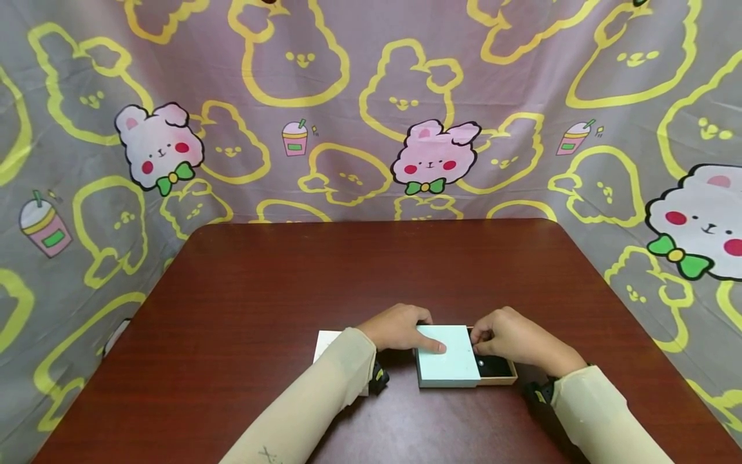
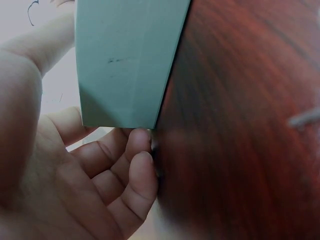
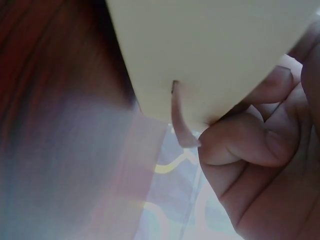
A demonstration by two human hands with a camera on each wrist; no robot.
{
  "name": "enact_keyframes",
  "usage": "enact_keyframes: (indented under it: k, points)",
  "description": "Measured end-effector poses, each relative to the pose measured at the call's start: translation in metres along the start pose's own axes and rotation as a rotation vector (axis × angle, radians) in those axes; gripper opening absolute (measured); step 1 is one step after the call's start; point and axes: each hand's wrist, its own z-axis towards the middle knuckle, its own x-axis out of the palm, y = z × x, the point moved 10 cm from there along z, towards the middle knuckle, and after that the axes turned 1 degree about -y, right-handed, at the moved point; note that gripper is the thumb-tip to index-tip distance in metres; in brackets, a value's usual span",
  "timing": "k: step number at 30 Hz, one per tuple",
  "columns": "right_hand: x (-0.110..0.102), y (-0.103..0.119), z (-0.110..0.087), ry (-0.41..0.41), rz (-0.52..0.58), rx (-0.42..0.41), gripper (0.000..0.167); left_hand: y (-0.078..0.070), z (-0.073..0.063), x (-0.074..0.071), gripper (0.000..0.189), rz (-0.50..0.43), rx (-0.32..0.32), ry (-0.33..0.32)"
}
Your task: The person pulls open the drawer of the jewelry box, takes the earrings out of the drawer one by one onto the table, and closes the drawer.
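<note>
A pale mint drawer box (image 1: 446,361) lies on the table, its sleeve slid partly off a light drawer (image 1: 498,381) with a black inside. A small shiny dot shows on the black. My left hand (image 1: 400,327) grips the sleeve from the left, thumb on the lid and other fingers around the far side. Over the drawer, my right hand (image 1: 507,335) has its curled fingertips down inside, close to the sleeve's edge; I cannot tell what they hold. In the right wrist view a ribbon tab (image 3: 181,120) hangs from the drawer's outer face (image 3: 200,55).
A white sheet or flat card (image 1: 326,343) lies left of the box, mostly covered by my left forearm. The dark red-brown table (image 1: 348,270) reaches back to a patterned curtain (image 1: 342,129), which also hangs at both sides.
</note>
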Motion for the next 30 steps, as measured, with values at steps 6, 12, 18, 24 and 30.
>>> enact_keyframes:
  k: [6, 12, 18, 24, 30]
  points:
    - [-0.0002, 0.0, -0.0014, -0.001, -0.016, -0.01, 0.022, -0.0021, -0.0003, 0.001, 0.047, -0.002, 0.0, -0.008]
    - [-0.0006, 0.0026, -0.0035, -0.004, -0.023, -0.037, 0.021, -0.0035, -0.0006, 0.0028, 0.048, 0.0, -0.001, -0.011]
    - [-0.0006, 0.0012, -0.0046, -0.006, -0.021, -0.053, 0.021, -0.0036, -0.0011, 0.004, 0.048, -0.005, -0.016, -0.009]
    - [-0.0013, 0.0027, -0.0038, -0.008, -0.015, -0.058, 0.02, -0.0006, -0.0016, 0.0045, 0.052, -0.017, -0.03, -0.001]
    - [-0.0011, -0.0011, -0.0046, 0.001, -0.023, -0.013, 0.018, -0.0009, -0.0005, 0.0058, 0.05, -0.018, -0.025, 0.005]
